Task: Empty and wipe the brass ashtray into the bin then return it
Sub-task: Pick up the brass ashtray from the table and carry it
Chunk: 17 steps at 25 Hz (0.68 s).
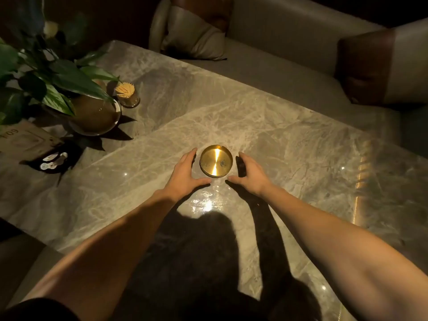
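A round brass ashtray (pixel 216 161) sits on the marble table (pixel 289 147), with a small dark patch of ash inside it. My left hand (pixel 185 173) lies just left of it, fingers spread, palm down and close to the rim. My right hand (pixel 249 173) curves around its right side, fingers apart, a small gap from the rim. Neither hand grips the ashtray. No bin or cloth is in view.
At the far left stand a potted plant (pixel 92 112), a jar of toothpicks (pixel 127 95) and a table sign with a dark holder (pixel 49 158). A cushioned sofa (pixel 301 54) with pillows runs along the table's far side.
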Tool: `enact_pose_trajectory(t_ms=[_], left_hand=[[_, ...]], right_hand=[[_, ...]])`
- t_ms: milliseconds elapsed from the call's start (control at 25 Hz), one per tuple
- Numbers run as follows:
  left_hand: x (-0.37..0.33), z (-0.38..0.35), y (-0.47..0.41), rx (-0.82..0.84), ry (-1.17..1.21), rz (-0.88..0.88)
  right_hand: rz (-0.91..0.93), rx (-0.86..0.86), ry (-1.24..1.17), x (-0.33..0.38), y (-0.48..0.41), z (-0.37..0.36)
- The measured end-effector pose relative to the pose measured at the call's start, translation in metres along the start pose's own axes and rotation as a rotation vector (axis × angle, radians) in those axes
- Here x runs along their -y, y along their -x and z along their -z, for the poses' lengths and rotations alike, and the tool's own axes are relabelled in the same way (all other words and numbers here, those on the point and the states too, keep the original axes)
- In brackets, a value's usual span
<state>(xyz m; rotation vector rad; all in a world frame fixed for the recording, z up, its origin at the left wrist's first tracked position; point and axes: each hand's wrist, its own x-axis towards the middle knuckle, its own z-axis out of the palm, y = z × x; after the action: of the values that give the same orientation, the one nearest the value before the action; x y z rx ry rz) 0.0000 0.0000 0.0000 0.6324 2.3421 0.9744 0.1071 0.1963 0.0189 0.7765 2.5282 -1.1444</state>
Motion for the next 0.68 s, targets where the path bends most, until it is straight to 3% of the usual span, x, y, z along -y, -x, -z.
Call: enact_pose_trajectory(t_ms=[200,680], left_hand=[[0.0,-0.01,-0.008,0.0,-0.014,-0.022],[-0.014,-0.02,-0.012,-0.079,-0.032,0.022]], right_hand=[[0.043,-0.002,-0.046,0.01,-0.005,-0.01],[-0.047,-0.055,-0.276,0.011,-0.002,-0.014]])
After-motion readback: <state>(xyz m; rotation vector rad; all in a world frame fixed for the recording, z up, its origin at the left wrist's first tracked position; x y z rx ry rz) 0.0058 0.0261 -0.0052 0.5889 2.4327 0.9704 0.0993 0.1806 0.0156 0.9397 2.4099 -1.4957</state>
